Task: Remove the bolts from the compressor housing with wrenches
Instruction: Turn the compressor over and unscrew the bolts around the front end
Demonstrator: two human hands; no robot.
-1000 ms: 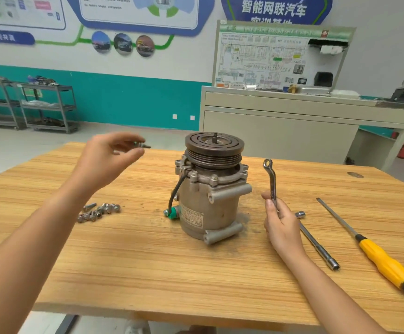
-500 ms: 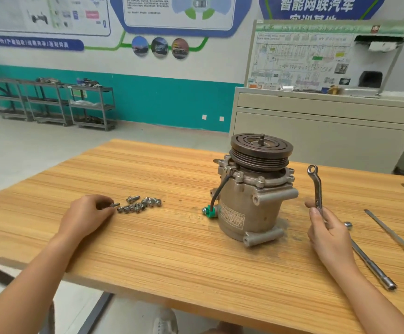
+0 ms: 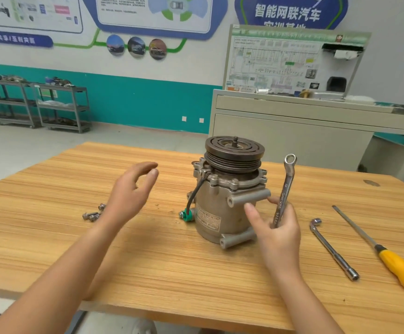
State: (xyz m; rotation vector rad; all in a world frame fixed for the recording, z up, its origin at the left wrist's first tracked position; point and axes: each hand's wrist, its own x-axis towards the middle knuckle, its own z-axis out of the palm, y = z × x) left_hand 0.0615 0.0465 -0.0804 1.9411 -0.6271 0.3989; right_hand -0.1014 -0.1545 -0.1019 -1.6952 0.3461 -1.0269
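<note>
Fingers of my right hand pinch the wrench upright, ring end up, ready, I'd guess, for the next flange bolt. My left hand hovers empty, loosely spread, between the bolts piled toward the bench's left edge and the compressor standing mid-bench.

One compressor, one ring spanner, one L-shaped socket wrench, one yellow-handled screwdriver, a few loose bolts, partly hidden.
</note>
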